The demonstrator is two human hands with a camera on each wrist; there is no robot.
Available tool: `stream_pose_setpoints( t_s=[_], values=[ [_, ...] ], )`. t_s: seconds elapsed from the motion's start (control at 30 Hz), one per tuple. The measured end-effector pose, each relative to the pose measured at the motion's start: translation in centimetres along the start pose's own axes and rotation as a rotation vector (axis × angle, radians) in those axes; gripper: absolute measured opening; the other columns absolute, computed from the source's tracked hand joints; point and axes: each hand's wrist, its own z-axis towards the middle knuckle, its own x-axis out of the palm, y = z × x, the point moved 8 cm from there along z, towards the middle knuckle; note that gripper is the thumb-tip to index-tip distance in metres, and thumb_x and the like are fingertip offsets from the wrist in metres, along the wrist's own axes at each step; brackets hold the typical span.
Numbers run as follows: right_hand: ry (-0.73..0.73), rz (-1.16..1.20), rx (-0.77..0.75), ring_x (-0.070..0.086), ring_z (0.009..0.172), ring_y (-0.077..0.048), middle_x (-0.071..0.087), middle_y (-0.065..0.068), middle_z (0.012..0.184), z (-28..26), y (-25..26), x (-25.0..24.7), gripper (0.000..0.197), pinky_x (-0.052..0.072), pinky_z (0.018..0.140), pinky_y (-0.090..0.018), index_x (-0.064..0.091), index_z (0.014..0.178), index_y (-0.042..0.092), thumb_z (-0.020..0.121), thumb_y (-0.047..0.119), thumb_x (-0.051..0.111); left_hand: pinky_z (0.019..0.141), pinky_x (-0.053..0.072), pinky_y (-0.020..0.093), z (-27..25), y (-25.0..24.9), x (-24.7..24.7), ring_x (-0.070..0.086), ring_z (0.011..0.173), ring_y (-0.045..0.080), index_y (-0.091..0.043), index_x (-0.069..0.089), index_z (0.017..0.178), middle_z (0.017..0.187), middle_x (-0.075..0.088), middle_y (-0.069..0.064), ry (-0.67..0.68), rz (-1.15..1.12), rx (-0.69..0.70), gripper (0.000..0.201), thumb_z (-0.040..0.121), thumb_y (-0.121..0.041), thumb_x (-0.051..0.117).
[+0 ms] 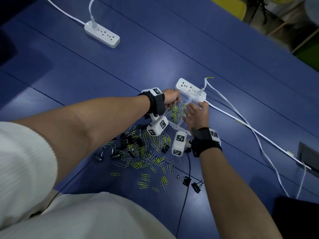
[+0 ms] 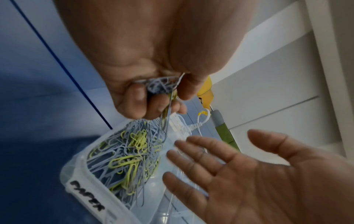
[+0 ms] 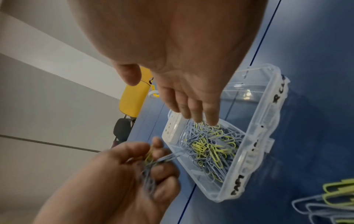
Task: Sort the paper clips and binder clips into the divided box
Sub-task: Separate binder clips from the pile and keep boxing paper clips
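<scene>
A clear divided box [image 1: 174, 126] lies on the blue table; its wall [image 2: 84, 189] bears the word "PAPER". That compartment holds several grey and yellow paper clips [image 3: 210, 148]. The other compartment [image 3: 247, 92] shows nothing inside. My left hand [image 1: 170, 100] hovers over the paper side and grips a bunch of paper clips [image 2: 159, 86], some dangling into the box. Beside the box my right hand [image 1: 195, 114] is open, its fingers [image 3: 191, 109] straight above the clips. A mixed pile of paper clips [image 1: 148, 152] and black binder clips [image 1: 131, 150] lies nearer me.
A white power strip [image 1: 190, 90] touches the box's far side, and its white cables [image 1: 241, 121] run off to the right. A second power strip [image 1: 101, 34] sits far left. Two loose binder clips [image 1: 185, 180] and a black cable [image 1: 187, 187] lie near my right forearm.
</scene>
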Motion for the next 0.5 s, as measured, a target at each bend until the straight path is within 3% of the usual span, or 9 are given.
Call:
stream_pose_setpoints(
  t_s=[0.03, 0.1, 0.2, 0.27, 0.37, 0.43, 0.5],
  values=[
    [-0.01, -0.037, -0.022, 0.039, 0.068, -0.016, 0.051, 0.003, 0.092, -0.4, 0.1, -0.1, 0.037, 0.029, 0.06, -0.027, 0.06, 0.091, 0.014, 0.08, 0.037, 0.034, 0.036, 0.021, 0.01, 0.2, 0.0, 0.6, 0.034, 0.04, 0.015, -0.014, 0.047, 0.064, 0.056, 0.041, 0.001, 0.023, 0.02, -0.005, 0.023, 0.086, -0.014, 0.045],
    [-0.125, -0.174, -0.085, 0.058, 0.098, -0.013, 0.064, 0.001, 0.112, -1.1, 0.0, -1.5, 0.04, 0.043, 0.082, -0.031, 0.065, 0.11, 0.021, 0.09, 0.037, 0.034, 0.032, 0.021, 0.008, 0.3, -0.3, 1.9, 0.034, 0.031, 0.012, -0.012, 0.045, 0.065, 0.053, 0.039, 0.004, 0.066, 0.028, 0.004, 0.024, 0.089, -0.011, 0.045],
    [-0.304, -0.732, -0.269, 0.065, 0.1, -0.02, 0.071, -0.003, 0.105, -2.5, 0.0, -3.6, 0.027, 0.051, 0.088, -0.034, 0.071, 0.105, 0.022, 0.09, 0.029, 0.05, 0.034, 0.032, 0.011, 0.1, -0.8, 3.1, 0.041, 0.031, 0.013, -0.012, 0.045, 0.068, 0.057, 0.043, 0.007, 0.071, 0.031, 0.026, 0.027, 0.094, -0.013, 0.042],
    [-0.298, -0.887, -0.282, 0.065, 0.102, -0.021, 0.071, -0.005, 0.109, -3.3, -1.2, -4.2, 0.029, 0.05, 0.092, -0.028, 0.07, 0.114, 0.018, 0.089, 0.02, 0.055, 0.058, 0.046, 0.024, 0.4, -1.1, 3.6, 0.052, 0.056, 0.021, -0.011, 0.049, 0.077, 0.072, 0.049, 0.01, 0.064, 0.082, 0.043, 0.029, 0.099, -0.025, 0.037],
    [-0.228, -0.967, -0.321, 0.062, 0.11, -0.017, 0.069, -0.003, 0.117, -4.4, -2.1, -4.2, 0.035, 0.041, 0.093, -0.017, 0.066, 0.121, 0.017, 0.088, 0.014, 0.057, 0.089, 0.048, 0.032, 0.9, -0.7, 3.0, 0.06, 0.098, 0.028, -0.009, 0.058, 0.1, 0.11, 0.061, 0.017, 0.009, 0.216, 0.068, 0.051, 0.099, -0.048, 0.027],
    [-0.213, -0.996, -0.384, 0.061, 0.114, -0.018, 0.067, -0.002, 0.12, -5.2, -2.2, -3.7, 0.037, 0.038, 0.097, -0.017, 0.065, 0.122, 0.018, 0.085, 0.014, 0.058, 0.102, 0.044, 0.035, 1.2, -0.9, 2.4, 0.054, 0.12, 0.029, -0.008, 0.059, 0.121, 0.132, 0.055, 0.016, -0.031, 0.344, 0.11, 0.065, 0.098, -0.056, 0.021],
    [-0.225, -1.006, -0.441, 0.059, 0.115, -0.019, 0.065, -0.004, 0.123, -6.1, -2.4, -3.4, 0.039, 0.033, 0.092, -0.005, 0.065, 0.121, 0.019, 0.084, 0.012, 0.059, 0.106, 0.04, 0.034, 0.6, -1.5, 2.0, 0.048, 0.128, 0.028, -0.013, 0.052, 0.135, 0.142, 0.048, 0.011, -0.034, 0.423, 0.152, 0.069, 0.097, -0.06, 0.018]
  ],
)
